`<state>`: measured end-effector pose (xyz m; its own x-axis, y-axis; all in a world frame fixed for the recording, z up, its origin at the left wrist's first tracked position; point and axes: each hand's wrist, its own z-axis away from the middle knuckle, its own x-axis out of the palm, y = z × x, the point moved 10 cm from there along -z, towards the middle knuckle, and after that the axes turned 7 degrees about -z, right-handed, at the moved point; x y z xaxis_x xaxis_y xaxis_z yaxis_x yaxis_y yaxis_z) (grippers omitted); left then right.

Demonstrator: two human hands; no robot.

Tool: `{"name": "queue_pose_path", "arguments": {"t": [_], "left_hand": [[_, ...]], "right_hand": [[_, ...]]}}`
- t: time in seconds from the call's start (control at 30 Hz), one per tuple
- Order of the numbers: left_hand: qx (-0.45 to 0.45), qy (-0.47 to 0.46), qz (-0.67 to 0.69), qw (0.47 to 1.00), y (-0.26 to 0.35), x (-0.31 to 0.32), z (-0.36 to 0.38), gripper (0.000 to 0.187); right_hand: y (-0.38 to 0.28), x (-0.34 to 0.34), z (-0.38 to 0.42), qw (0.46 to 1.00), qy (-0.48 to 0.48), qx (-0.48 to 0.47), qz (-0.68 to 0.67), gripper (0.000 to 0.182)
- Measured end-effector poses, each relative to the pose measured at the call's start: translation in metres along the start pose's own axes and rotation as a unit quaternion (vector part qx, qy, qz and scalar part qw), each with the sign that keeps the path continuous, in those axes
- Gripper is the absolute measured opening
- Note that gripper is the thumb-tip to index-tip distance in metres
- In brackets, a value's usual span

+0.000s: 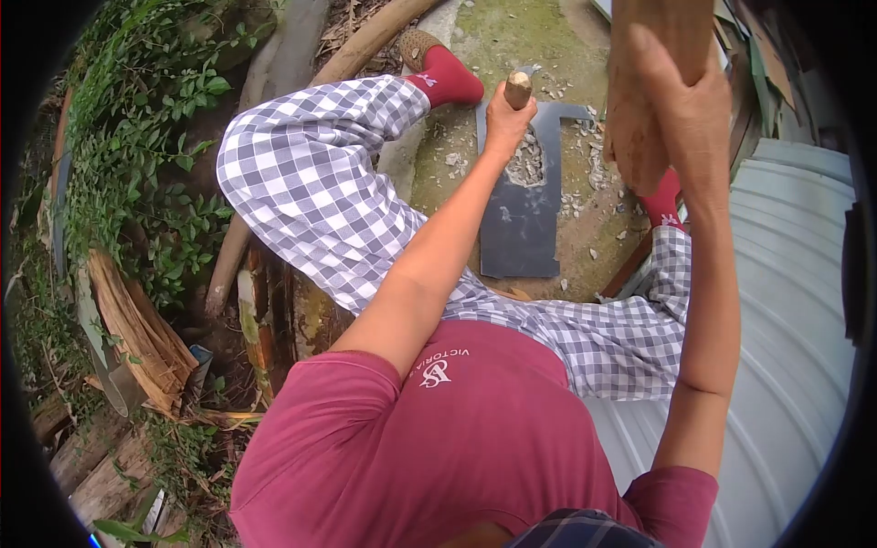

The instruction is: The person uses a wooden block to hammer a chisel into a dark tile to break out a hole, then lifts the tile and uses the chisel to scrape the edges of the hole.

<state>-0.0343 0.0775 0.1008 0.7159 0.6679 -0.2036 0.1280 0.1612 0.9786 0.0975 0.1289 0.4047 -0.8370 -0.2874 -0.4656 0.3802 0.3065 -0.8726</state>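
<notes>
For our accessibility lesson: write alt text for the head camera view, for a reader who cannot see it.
Seen from above, a seated person's left hand holds a wooden-handled tool upright on a dark slab, while the right hand raises a wooden mallet.

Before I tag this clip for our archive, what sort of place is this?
Probably an outdoor work spot in a backyard. Vines and stacked wood lie at one side, a corrugated sheet at the other, and mossy concrete strewn with chips lies under the dark slab being chiselled.
</notes>
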Motion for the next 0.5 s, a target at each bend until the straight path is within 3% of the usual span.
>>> {"name": "queue_pose_path", "arguments": {"t": [0.03,0.07,0.13,0.2,0.23,0.33,0.43,0.5], "left_hand": [[0.01,-0.003,0.018,1.0,0.0,0.001,0.0,0.031],[0.022,-0.007,0.037,0.999,-0.001,0.004,0.0,0.031],[0.009,-0.019,0.116,0.993,-0.018,0.019,-0.008,0.031],[0.047,0.002,0.118,0.992,-0.019,0.016,0.001,0.03],[-0.003,-0.03,0.078,0.997,-0.031,0.016,0.001,0.03],[-0.041,-0.022,0.017,0.999,-0.012,0.004,0.006,0.026],[-0.023,0.016,0.04,0.999,-0.006,-0.005,0.006,0.026],[-0.025,0.041,0.092,0.995,0.002,-0.014,-0.009,0.023]], "right_hand": [[0.054,0.033,0.013,0.98,-0.131,0.064,0.137,0.065],[0.114,0.061,0.039,0.921,-0.254,0.125,0.268,0.066],[0.168,0.073,0.064,0.956,-0.248,0.098,0.12,0.069],[0.131,0.064,0.043,0.958,-0.244,0.117,0.098,0.068],[0.111,0.054,0.053,0.956,-0.235,0.163,0.067,0.068],[0.046,0.016,0.022,0.985,-0.141,0.096,-0.032,0.064],[0.044,-0.01,0.005,0.993,-0.09,0.069,-0.045,0.064],[0.05,-0.018,0.008,0.988,-0.031,0.071,-0.13,0.06]]}}
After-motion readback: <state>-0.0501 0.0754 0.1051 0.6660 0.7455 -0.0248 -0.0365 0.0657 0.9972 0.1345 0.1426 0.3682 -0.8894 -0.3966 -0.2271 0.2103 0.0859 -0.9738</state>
